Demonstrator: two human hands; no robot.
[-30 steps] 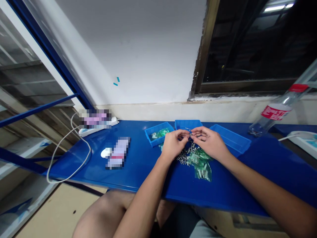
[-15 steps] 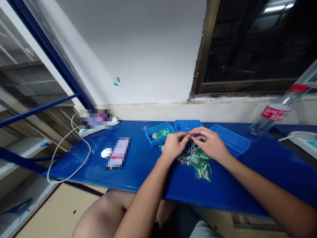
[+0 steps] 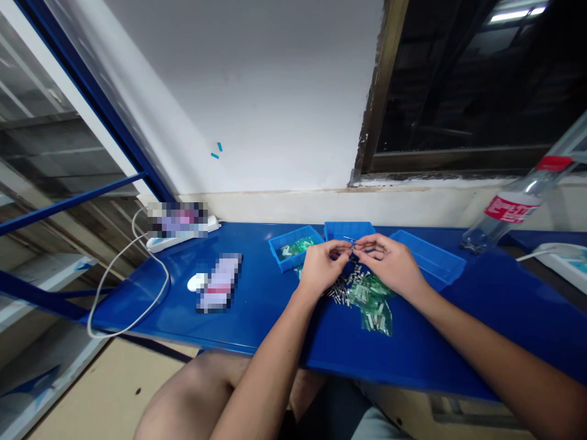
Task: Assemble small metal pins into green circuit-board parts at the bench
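Observation:
My left hand (image 3: 323, 263) and my right hand (image 3: 389, 260) meet fingertip to fingertip over the blue table. Both are closed in a pinch around something too small to make out. Just below them lies a pile of small metal pins or screws (image 3: 339, 292). Green-tinted plastic bags (image 3: 376, 318) with small metal pieces inside lie against the pile, beneath my right hand. To the left of my left hand is a small blue bin (image 3: 285, 265) containing a green bag and metal pieces. A second blue bin (image 3: 334, 231) stands behind my fingertips, with thin metal pieces visible in it.
A third blue bin (image 3: 431, 260) sits behind my right hand. Farther right, a clear plastic bottle (image 3: 511, 206) leans with its red cap up. At left are a blurred flat object (image 3: 220, 284), a white rounded item (image 3: 197, 282), a power strip (image 3: 183, 241) and its cable (image 3: 167, 287).
The fingertips of my right hand have shifted slightly right and opened a small gap from my left fingertips. The bins, bags and pile stay where they were.

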